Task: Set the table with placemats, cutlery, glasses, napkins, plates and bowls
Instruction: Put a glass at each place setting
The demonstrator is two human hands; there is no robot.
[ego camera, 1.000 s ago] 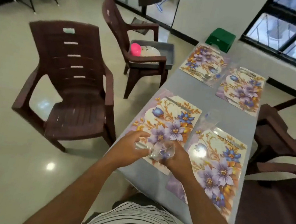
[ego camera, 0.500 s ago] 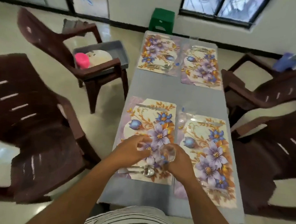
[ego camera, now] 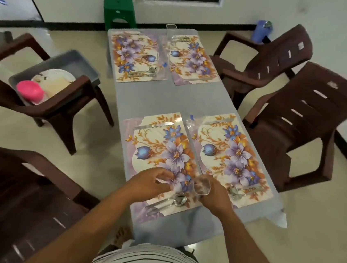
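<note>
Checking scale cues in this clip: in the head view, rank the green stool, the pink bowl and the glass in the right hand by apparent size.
1. green stool
2. pink bowl
3. glass in the right hand

The stool stands farthest from the camera, so its lead is safe; bowl versus glass is closer.

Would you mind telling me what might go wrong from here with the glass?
1. The right hand holds the clear glass above the spoon; set down there, it might tip.
2. The left hand hovers close by and might knock it.
3. Near the table edge, it might get swept off.
</note>
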